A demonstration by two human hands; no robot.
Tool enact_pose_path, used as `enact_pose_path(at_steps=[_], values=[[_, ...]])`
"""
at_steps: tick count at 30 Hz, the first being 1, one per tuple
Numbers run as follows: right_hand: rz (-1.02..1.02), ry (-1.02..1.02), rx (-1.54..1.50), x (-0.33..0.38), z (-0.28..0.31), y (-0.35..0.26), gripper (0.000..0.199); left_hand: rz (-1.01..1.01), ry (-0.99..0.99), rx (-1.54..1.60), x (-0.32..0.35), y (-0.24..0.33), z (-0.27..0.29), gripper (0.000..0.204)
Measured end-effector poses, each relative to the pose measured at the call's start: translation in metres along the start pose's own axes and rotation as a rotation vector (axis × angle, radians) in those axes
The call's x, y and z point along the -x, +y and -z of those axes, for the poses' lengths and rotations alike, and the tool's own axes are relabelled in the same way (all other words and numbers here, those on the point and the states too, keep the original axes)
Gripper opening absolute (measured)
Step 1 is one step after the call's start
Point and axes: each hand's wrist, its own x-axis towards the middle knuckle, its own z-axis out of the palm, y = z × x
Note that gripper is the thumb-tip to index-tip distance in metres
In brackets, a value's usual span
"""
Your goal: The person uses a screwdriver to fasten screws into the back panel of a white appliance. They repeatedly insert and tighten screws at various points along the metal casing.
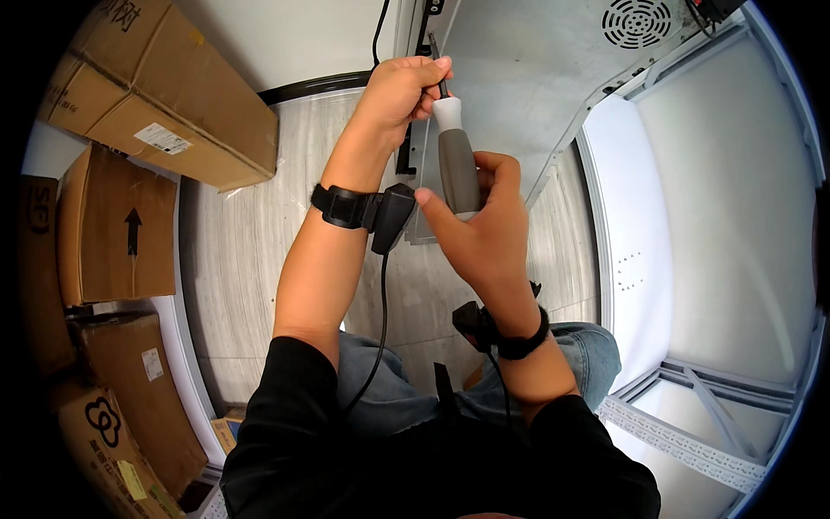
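A screwdriver (458,160) with a thick grey handle and a pale collar stands nearly upright in the picture, between my hands. My left hand (406,91) pinches its thin shaft between thumb and fingers. Around the lower part of the handle curls my right hand (488,221), its thumb lying to the left. The shaft's tip points at a black strip (430,22) along the left edge of a grey metal panel (519,95). Whether the tip touches a screw there is too small to tell.
Several cardboard boxes (121,225) are stacked at the left. A round vent grille (636,23) sits in the panel at the upper right. A white metal frame (709,415) stands at the right. Black cables (381,320) run from the wrist-worn devices along my arms.
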Motion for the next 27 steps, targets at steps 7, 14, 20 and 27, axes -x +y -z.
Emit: enact_pose_path(at_steps=[7, 14, 20, 27], values=[[-0.728, -0.375, -0.914, -0.017, 0.025, -0.007, 0.038, 0.02, -0.109, 0.105, 0.011, 0.014, 0.0, 0.024], [-0.596, -0.383, -0.698, -0.016, 0.021, -0.008, 0.049, -0.001, -0.023, 0.087, 0.001, 0.0, 0.004, 0.019], [-0.409, -0.351, -0.406, -0.012, 0.017, -0.009, 0.052, 0.004, 0.05, 0.031, 0.003, 0.002, -0.002, 0.021], [-0.585, -0.425, -0.818, -0.017, 0.025, -0.007, 0.043, -0.051, -0.005, 0.066, 0.005, 0.008, -0.002, 0.027]])
